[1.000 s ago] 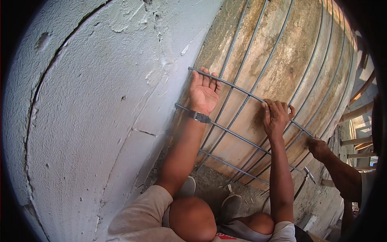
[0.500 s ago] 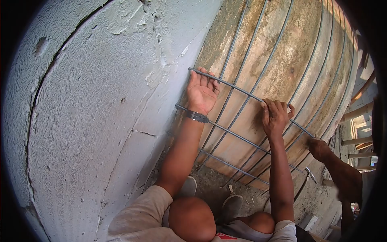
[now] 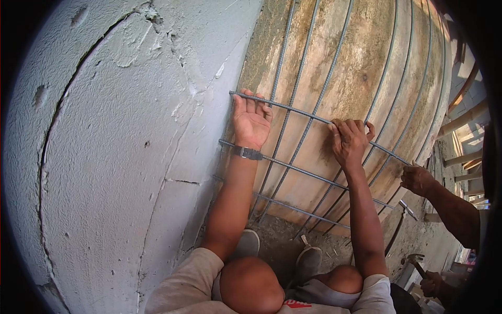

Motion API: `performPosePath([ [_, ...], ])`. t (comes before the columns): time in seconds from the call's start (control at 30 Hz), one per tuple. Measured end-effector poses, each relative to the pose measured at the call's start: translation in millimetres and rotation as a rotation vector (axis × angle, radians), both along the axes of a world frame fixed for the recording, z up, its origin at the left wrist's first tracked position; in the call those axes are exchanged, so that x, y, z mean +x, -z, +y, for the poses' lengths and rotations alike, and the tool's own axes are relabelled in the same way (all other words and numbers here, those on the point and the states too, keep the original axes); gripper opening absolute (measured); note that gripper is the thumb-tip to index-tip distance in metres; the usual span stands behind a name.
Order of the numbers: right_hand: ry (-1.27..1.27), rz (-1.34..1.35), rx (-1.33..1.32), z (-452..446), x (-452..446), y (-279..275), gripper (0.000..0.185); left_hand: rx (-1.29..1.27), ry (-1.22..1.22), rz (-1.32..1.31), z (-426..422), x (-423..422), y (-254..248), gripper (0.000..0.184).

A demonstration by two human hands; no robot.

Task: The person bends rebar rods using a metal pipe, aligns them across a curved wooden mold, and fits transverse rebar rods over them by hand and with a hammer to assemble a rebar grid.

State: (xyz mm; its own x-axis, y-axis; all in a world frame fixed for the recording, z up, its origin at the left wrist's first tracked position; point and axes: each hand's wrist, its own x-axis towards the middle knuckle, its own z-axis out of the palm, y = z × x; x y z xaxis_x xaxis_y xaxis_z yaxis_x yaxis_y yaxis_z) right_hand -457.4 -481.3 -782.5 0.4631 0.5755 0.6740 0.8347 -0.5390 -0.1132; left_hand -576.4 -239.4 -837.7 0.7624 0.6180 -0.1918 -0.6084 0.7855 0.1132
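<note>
A ribbed steel rebar (image 3: 300, 110) lies crosswise over several lengthwise rebars (image 3: 297, 78). Near its left end, my left hand (image 3: 252, 125) holds it palm up, with the fingertips tucked behind the bar. My right hand (image 3: 350, 141) grips the same rebar farther right, fingers curled over it from above. At the right end of this bar, a co-worker's hand (image 3: 418, 179) has hold of it. Below my hands, a second cross rebar (image 3: 306, 171) passes behind my left wrist, and a third (image 3: 303, 212) sits lower.
Wooden formwork boards (image 3: 361, 73) curve behind the bars. A rough grey wall (image 3: 120, 157) rises close on the left. At lower right another hand (image 3: 431, 285) holds a hammer (image 3: 417, 260). Wooden poles (image 3: 463, 118) stand beyond. My shoes (image 3: 308, 257) rest on the dirt ground.
The view has shifted slightly right. My hands keep their places on the bar. The co-worker's hand shows more clearly at the bar's end, and a hand with a hammer has appeared at lower right.
</note>
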Motion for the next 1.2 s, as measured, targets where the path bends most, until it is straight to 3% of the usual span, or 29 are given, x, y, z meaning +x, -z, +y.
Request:
performPosePath([
  [0.17, -0.014, -0.007, 0.024, -5, -1, -4, 0.007, 0.104, 0.071, -0.014, 4, -2, 9, 0.027],
  [0.27, -0.088, 0.056, -0.003, -22, 0, -8, 0.017, 0.154, -0.021, 0.028, 9, -1, 16, 0.031],
  [0.33, -0.062, 0.082, 0.131, -48, -7, -14, 0.02, 0.265, -0.082, 0.112, 5, -5, 19, 0.043],
  [0.4, -0.006, 0.067, 0.2, -78, -12, -19, 0.023, 0.352, -0.188, 0.435, -27, -13, -8, 0.051],
  [0.47, 0.11, 0.044, 0.195, -138, -24, -21, 0.026, 0.608, -0.303, 0.744, -59, -24, -24, 0.044],
  [0.57, 0.479, 0.02, 0.251, -244, -19, 7, 0.025, 1.318, -0.472, 0.678, -81, -14, -4, 0.038],
  [0.67, 0.924, 0.107, 0.394, -366, -21, 69, 0.025, 1.962, -0.491, 0.482, -123, 15, -44, 0.037],
  [0.73, 1.089, 0.413, 0.741, -433, -36, 111, 0.028, 2.26, -0.451, 0.432, -155, 42, -62, 0.043],
  [0.87, 1.398, 0.575, 0.565, -507, -92, 150, 0.031, 2.678, -0.446, 0.522, -219, 68, -42, 0.057],
  [0.9, 1.441, 0.63, 0.526, -520, -106, 159, 0.031, 2.581, -0.479, 0.514, -223, 72, -21, 0.065],
  [1.07, 1.651, 0.704, 0.101, -586, -171, 206, 0.03, 2.527, -0.447, 0.537, -233, 64, -17, 0.064],
  [1.2, 1.723, 0.823, -0.029, -597, -205, 190, 0.041, 2.517, -0.395, 0.518, -238, 59, -11, 0.068],
])
